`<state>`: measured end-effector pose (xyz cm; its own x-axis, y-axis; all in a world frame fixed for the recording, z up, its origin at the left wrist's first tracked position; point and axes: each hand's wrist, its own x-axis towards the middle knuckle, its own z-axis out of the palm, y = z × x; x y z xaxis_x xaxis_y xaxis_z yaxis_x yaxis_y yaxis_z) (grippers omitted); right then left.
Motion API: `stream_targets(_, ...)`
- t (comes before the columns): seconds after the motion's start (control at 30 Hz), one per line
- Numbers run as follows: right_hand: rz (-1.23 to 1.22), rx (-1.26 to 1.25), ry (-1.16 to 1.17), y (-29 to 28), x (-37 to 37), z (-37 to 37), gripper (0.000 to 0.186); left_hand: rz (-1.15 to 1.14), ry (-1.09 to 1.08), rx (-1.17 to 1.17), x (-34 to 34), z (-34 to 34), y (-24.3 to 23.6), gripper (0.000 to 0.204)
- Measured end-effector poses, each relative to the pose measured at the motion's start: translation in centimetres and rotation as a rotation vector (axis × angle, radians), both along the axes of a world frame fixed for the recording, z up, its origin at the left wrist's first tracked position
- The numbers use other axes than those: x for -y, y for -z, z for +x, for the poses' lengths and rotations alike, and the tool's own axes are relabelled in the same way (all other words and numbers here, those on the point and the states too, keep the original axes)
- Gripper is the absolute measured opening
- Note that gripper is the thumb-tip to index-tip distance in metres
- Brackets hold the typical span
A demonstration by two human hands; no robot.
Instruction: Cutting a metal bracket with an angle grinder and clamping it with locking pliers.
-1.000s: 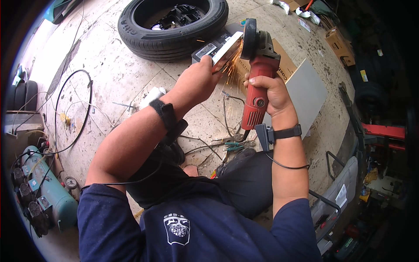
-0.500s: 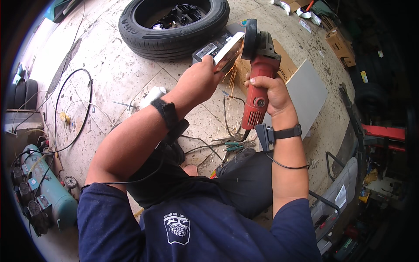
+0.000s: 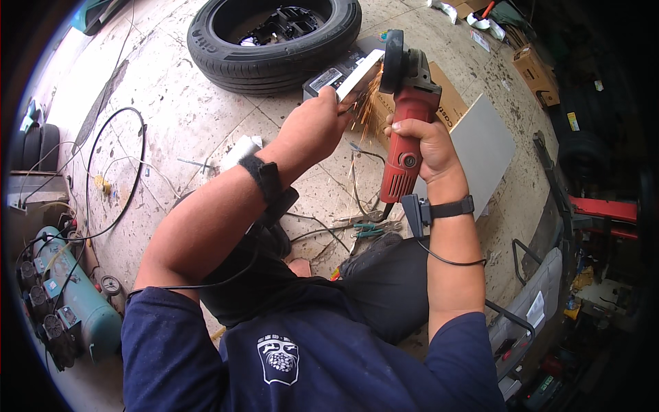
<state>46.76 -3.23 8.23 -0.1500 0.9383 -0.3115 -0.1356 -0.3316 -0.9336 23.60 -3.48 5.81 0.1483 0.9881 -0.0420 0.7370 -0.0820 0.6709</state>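
Note:
My right hand [image 3: 427,145] is wrapped round the red body of an angle grinder [image 3: 406,137], its dark disc guard raised at the top. In my left hand [image 3: 317,123] I grip the near end of a flat, bright metal bar [image 3: 361,74], thumb along its upper face. The bar's far end meets the grinder's disc side, and orange sparks [image 3: 371,108] spray down from there. The disc's contact edge is hidden by the guard. Behind the bar lies a dark battery-like box [image 3: 331,77].
A tyre [image 3: 274,81] with black parts inside lies ahead. A cardboard box [image 3: 446,99] and grey panel [image 3: 484,141] are beyond the grinder. Pliers [image 3: 371,230] and cables lie by my foot. A green compressor [image 3: 86,302] stands left; a folding chair [image 3: 528,309] is at right.
The spark spray has changed shape and looks shorter and denser near the disc. Both hands, the bar and the angle grinder have hardly moved.

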Motion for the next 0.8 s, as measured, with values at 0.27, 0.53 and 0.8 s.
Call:
stream_targets(0.27, 0.01, -0.021, -0.008, 0.11, -0.2, 0.28, 0.043, 0.002, 0.01, -0.014, 0.21, 0.08, -0.33, 0.036)
stream_targets(0.53, 0.008, -0.046, 0.001, 0.01, -0.35, 0.26, 0.04, -0.017, 0.006, -0.045, 0.52, 0.3, -0.75, 0.036)
stream_targets(0.8, 0.003, -0.027, 0.01, -0.06, 0.03, -0.01, 0.039, -0.011, -0.016, -0.04, 0.22, 0.31, -0.65, 0.037)
